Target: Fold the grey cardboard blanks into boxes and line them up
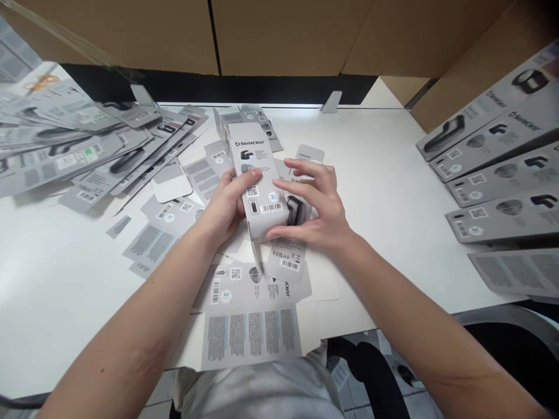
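A grey printed carton [268,174], folded into a box, is held tilted over the middle of the table. My left hand [225,206] grips its left side, thumb on the printed face and the other fingers hidden behind. At its near end a flap [255,256] hangs loose. My right hand [321,203] is at the box's right side with fingers spread and curved; thumb and index tips are at its edge, and I cannot tell if they press on it. Beneath lie flat unfolded cartons [251,334], with another printed one [286,265] under the box.
A fanned pile of flat cartons [87,139] covers the table's left. Formed boxes [502,215] stand in a row at the right. Large brown cardboard boxes [279,38] line the back, behind a black strip with white clips [332,102]. A black chair [510,343] is at lower right.
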Demonstrator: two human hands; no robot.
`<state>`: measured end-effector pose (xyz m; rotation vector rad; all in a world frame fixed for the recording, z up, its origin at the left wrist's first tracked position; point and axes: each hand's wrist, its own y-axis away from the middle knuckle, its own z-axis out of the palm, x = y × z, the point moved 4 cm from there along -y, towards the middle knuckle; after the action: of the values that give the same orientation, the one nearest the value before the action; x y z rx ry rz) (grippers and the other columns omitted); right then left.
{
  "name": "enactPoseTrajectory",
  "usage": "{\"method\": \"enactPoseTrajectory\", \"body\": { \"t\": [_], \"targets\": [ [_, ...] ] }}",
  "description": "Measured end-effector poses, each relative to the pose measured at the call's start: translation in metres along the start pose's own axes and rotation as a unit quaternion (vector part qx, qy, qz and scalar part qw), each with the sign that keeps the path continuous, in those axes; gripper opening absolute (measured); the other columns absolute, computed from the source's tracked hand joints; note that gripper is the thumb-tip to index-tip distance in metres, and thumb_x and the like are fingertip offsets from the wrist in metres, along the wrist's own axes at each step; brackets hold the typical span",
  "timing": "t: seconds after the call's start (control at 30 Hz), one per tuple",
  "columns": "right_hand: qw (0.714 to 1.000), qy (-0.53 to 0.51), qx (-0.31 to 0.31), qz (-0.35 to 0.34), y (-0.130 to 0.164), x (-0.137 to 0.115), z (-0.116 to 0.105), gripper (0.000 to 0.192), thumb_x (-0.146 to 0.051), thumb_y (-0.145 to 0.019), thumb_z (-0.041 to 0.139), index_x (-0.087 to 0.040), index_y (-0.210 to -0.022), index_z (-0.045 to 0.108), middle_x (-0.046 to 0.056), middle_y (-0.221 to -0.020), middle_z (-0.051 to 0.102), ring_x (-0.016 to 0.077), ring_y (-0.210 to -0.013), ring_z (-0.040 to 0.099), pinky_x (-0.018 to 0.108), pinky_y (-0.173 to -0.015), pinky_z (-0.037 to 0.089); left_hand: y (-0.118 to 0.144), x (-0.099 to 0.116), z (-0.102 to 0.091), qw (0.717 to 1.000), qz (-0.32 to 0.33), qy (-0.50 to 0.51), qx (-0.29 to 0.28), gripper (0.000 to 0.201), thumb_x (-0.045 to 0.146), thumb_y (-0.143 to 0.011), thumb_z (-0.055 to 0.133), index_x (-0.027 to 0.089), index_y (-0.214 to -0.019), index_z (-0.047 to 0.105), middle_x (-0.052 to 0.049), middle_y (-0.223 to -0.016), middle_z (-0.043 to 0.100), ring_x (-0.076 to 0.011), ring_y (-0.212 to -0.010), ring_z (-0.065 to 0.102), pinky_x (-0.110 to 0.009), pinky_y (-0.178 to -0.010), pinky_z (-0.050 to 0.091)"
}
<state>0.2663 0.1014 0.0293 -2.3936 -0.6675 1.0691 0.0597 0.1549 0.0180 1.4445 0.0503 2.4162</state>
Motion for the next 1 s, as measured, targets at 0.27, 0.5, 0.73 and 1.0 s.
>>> {"method": "enactPoseTrajectory", "body": {
  "t": [0.27, 0.5, 0.73, 1.0],
  "targets": [
    [0.996, 0.067, 0.035, -0.038, 0.002, -0.002, 0.006, 0.038, -0.07, -0.104, 0.087, -0.054, -0.14, 0.087, 0.002, -0.159, 0.077, 0.0484, -0.158, 0.057, 0.082, -0.135, 0.051, 0.002, 0.001, 0.004, 0.998, -0.038, -0.038, -0.023, 0.062, 0.05, -0.079, 0.108, 0.026, -0.129, 0.079, -0.011, -0.129, 0.09, -0.0447, -0.123, 0.088, -0.06, -0.109, 0.071],
    [0.996, 0.08, 0.035, -0.011, 0.001, -0.005, 0.015, 0.022, -0.06, -0.113, 0.076, -0.056, -0.13, 0.09, 0.003, -0.135, 0.084, 0.0431, -0.148, 0.066, 0.074, -0.137, 0.055, 0.007, 0.003, 0.009, 0.998, -0.047, -0.027, -0.044, 0.063, 0.047, -0.078, 0.109, 0.023, -0.129, 0.081, -0.014, -0.128, 0.09, -0.045, -0.126, 0.086, -0.056, -0.109, 0.069],
    [0.977, 0.139, 0.112, -0.119, 0.005, -0.003, 0.025, 0.045, -0.04, -0.114, 0.082, -0.056, -0.156, 0.075, 0.002, -0.143, 0.079, 0.0349, -0.142, 0.069, 0.061, -0.126, 0.066, 0.009, 0.005, 0.011, 0.997, -0.041, -0.035, -0.049, 0.071, 0.046, -0.077, 0.109, 0.022, -0.135, 0.076, -0.012, -0.125, 0.089, -0.0393, -0.122, 0.086, -0.049, -0.1, 0.067],
    [0.981, 0.108, 0.117, -0.11, 0.001, -0.011, 0.013, 0.075, -0.065, -0.11, 0.084, -0.052, -0.177, 0.053, 0.01, -0.157, 0.066, 0.046, -0.149, 0.064, 0.075, -0.124, 0.061, 0.002, 0.001, 0.004, 0.999, -0.03, 0.011, -0.027, 0.053, 0.052, -0.083, 0.099, 0.023, -0.122, 0.079, -0.008, -0.11, 0.09, -0.0398, -0.114, 0.088, -0.05, -0.097, 0.07]
  ]
}}
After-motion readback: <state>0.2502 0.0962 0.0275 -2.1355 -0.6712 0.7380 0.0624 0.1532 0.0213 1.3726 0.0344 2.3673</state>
